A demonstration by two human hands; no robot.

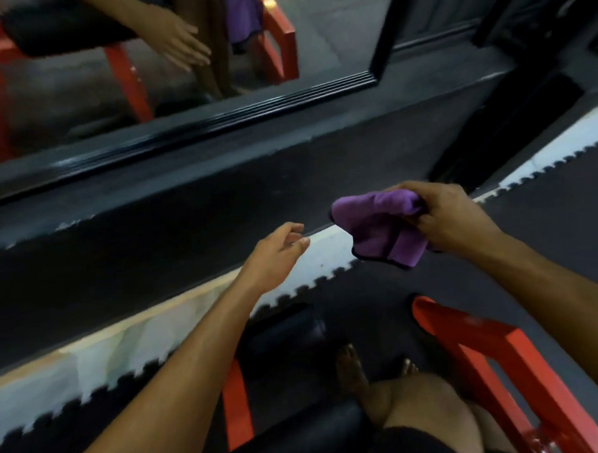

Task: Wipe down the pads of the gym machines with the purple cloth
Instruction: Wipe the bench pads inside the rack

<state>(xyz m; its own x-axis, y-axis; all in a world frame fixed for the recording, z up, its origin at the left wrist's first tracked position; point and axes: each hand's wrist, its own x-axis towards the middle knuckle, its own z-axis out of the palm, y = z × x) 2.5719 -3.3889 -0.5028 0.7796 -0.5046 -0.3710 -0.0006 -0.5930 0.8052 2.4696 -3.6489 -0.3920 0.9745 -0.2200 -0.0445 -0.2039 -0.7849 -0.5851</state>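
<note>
Pinched in the right hand [451, 216], the purple cloth [380, 229] is bunched between thumb and curled fingers and hangs in the air, its dark-edged folds drooping to the left of the fist, above the floor mats [154, 239]. Just apart from it, the left hand [274, 251] reaches forward with fingers loosely bent, holding nothing and not touching the cloth. Below the arms lie a black roller pad [288, 329] and, at the bottom edge, what looks like a black seat pad [300, 435], though blur makes its shape hard to judge. Red frame bars [502, 364] run along the right, and another red bar [237, 403] stands under the left forearm. A mirror [79, 81] in a black frame, upper left, reflects a hand, the cloth and red bars. No writing or brand can be read anywhere.
</note>
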